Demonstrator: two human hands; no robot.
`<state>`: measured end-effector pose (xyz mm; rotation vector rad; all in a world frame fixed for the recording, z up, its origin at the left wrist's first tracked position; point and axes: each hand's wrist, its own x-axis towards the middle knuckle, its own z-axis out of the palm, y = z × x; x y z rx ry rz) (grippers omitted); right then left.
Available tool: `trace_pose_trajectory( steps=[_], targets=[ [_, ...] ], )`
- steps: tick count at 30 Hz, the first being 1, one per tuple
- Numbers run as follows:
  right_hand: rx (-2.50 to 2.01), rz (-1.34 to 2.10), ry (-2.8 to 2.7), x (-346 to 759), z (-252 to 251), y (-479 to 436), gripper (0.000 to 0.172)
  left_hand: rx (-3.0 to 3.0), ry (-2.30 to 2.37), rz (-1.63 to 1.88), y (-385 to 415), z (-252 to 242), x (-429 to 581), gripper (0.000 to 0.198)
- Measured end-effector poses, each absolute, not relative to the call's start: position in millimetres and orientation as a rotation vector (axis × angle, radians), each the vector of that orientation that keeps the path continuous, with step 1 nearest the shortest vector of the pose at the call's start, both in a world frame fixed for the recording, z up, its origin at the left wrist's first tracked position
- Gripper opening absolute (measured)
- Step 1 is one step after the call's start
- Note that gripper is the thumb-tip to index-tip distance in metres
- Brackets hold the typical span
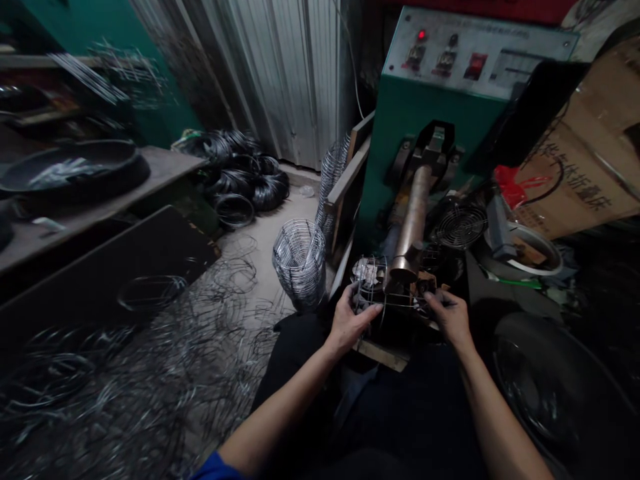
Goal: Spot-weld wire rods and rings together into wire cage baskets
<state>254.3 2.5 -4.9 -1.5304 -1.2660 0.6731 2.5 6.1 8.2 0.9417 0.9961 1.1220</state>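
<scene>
One wire frame [373, 291] sits just below the blunt end of a thick metal cylinder [414, 223], between the left hand [353, 319] and the right hand [451, 317] of the person working in front of me. The left hand is clamped on the frame's near left side, thumb laid along the wire. The right hand is pinched on its other end, though the fingertips there are dark and hard to make out. A strip of wood [383, 355] lies underneath, close to the person's lap.

The cylinder juts out from a green machine [374, 143], whose pale control panel [460, 40] shows one red light [421, 34] glowing above the switches. Just left of the work, a stack of wire baskets [300, 263] stands on the floor [267, 250], and a taller wire stack [333, 173] rises behind it. Black wire coils [240, 170] are heaped against the wall, and loose wire pieces [175, 380] litter the ground closer to us. Over on the left, a tabletop [167, 160] carries a black pan [141, 170] with pale pieces in it. To the right I see a round fan grille [460, 223], a red plastic bag [517, 187] and a big cardboard box [590, 140], tilted, with dark printed characters
</scene>
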Motion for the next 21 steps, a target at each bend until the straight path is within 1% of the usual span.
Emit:
trace_pose_trajectory(
  steps=[5, 9, 11, 13, 15, 17, 19, 21],
  targets=[
    [-1.521, 0.635, -1.271, 255, -2, 2, 0.056, 0.923, 0.979, 1.125, 9, 2, 5, 0.076],
    [-1.537, 0.592, -1.283, 252, 1, -1, 0.055, 1.016, 1.06, 1.159, 12, 3, 2, 0.07],
    [-1.55, 0.523, -1.294, 256, -2, -6, 0.049, 1.077, 1.103, 1.129, 10, 8, -1, 0.064],
    [-1.608, 0.406, -1.329, 274, -11, -15, 0.039, 1.125, 1.161, 1.092, 8, 13, -4, 0.06],
    [-1.879, 0.292, -1.351, 311, -26, -31, 0.035, 1.151, 1.238, 1.06, 9, 15, -4, 0.062],
    [-2.319, 0.25, -1.241, 359, -44, -58, 0.035, 1.146, 1.264, 1.041, 13, 13, -2, 0.065],
    [-2.634, 0.274, -1.027, 405, -63, -95, 0.037, 1.117, 1.245, 1.024, 14, 11, 0, 0.065],
    [-2.799, 0.36, -0.844, 440, -81, -131, 0.04, 1.085, 1.244, 0.991, 13, 10, 2, 0.064]
  ],
)
